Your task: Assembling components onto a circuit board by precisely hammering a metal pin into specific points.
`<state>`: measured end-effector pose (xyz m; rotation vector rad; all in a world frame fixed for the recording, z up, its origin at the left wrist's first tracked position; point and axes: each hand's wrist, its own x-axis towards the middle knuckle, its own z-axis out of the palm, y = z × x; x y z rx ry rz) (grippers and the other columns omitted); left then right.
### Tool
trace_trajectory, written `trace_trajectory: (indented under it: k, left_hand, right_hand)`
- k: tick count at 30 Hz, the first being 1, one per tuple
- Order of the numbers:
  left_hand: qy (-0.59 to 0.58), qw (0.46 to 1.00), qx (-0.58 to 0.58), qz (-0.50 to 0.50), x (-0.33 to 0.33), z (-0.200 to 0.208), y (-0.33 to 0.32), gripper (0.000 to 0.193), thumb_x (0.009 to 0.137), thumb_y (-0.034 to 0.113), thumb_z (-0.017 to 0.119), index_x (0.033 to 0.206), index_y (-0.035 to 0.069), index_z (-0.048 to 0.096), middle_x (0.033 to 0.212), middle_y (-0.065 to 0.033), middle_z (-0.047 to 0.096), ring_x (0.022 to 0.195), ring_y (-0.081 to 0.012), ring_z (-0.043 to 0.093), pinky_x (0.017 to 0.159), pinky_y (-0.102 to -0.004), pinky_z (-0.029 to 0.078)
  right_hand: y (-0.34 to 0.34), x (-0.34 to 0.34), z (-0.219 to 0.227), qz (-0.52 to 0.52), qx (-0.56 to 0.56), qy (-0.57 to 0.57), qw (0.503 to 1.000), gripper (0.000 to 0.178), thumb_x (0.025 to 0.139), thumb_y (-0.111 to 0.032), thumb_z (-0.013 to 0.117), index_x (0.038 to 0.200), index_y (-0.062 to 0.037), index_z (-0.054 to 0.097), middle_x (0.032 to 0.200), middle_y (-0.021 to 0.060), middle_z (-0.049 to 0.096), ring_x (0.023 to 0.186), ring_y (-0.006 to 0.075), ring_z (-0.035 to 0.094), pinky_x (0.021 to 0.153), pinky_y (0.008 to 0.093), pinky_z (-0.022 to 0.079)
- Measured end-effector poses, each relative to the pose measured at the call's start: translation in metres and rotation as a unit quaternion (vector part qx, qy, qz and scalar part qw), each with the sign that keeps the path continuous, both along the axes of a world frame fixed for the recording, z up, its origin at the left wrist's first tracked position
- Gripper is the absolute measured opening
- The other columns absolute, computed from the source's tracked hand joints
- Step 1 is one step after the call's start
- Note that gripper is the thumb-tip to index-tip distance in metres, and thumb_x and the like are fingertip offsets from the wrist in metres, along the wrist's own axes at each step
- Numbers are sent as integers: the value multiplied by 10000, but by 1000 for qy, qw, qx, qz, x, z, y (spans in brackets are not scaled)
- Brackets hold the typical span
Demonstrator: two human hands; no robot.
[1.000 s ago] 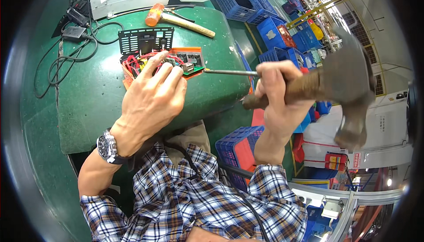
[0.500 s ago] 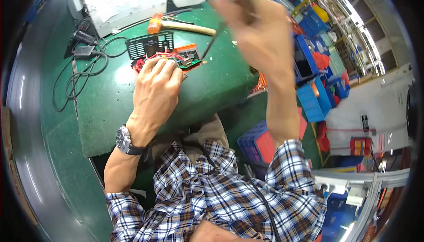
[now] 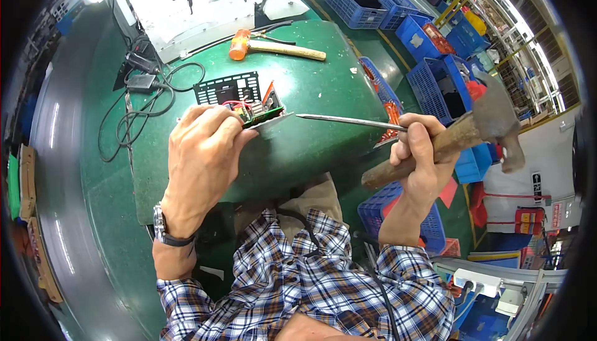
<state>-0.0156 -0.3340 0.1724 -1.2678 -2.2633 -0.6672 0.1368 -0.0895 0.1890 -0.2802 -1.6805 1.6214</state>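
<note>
My left hand [image 3: 204,145] is closed on the near left side of an opened electronic unit, with a green circuit board [image 3: 266,116], coloured wires and an upright orange piece. The board looks tilted, its edge toward me. Behind it a black slotted cover [image 3: 241,86] stands up; my fingers hide the unit's left part. Off to the right, my right hand [image 3: 426,170] grips two tools at once. One is a hammer [image 3: 457,140] with a worn wooden handle and dark metal head. The other, a thin metal rod [image 3: 348,120], points left, its tip just short of the board.
An orange-headed mallet [image 3: 286,49] and dark-handled pliers [image 3: 273,39] lie farther back on the green bench mat [image 3: 298,148]. Black cables with adapters [image 3: 143,83] coil at the left. A white machine base [image 3: 205,33] stands behind. Blue crates [image 3: 354,5] line the floor on the right.
My right hand has come down and right from above the bench, and the rod has swung from steep to nearly level, away from the board. The unit now looks more tilted under my left hand.
</note>
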Motion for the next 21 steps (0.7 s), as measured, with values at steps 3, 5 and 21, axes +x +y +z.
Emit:
trace_trajectory:
  k: [3,5,21]
  left_hand:
    - [4,1000,21,-12,-3,0,5,180,753,106,794,818,39,640,860,-62,655,845,-282,625,773,-383,507]
    - [0,999,28,-17,-5,1,7,177,756,105,795,813,40,641,843,-56,654,831,-279,626,763,-383,507]
    - [-25,998,50,-2,-24,3,9,164,783,114,783,802,38,639,797,-65,635,781,-292,614,743,-384,502]
  right_hand:
    - [-1,2,2,14,-5,26,1000,213,966,-125,639,1023,81,646,720,46,548,586,85,503,502,255,466]
    - [-2,-1,-1,13,18,44,999,211,968,-122,634,1025,81,643,717,44,544,589,83,496,503,257,461]
    - [-14,-21,-4,-3,196,46,980,188,955,-95,639,967,91,662,703,66,592,595,95,544,549,253,465]
